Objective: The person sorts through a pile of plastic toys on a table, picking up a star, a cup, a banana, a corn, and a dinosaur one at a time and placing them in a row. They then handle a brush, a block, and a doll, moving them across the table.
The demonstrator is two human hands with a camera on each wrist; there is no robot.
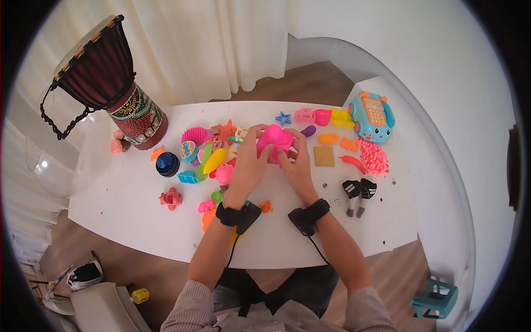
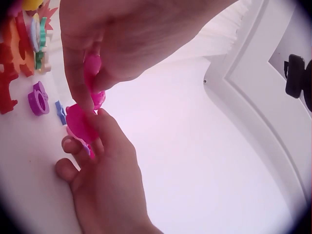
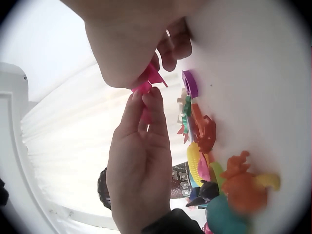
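The left hand (image 1: 246,166) and right hand (image 1: 299,170) pinched a pink toy (image 1: 275,136) between their fingers. Left of the toy lay yellow corn (image 1: 214,161); right, a telephone (image 1: 371,119).

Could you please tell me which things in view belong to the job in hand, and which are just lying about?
Part of the job:
- bright pink toy, held in both hands
- left hand
- right hand

Apparently just lying about:
- drum
- toy telephone
- yellow corn
- blue star
- stool
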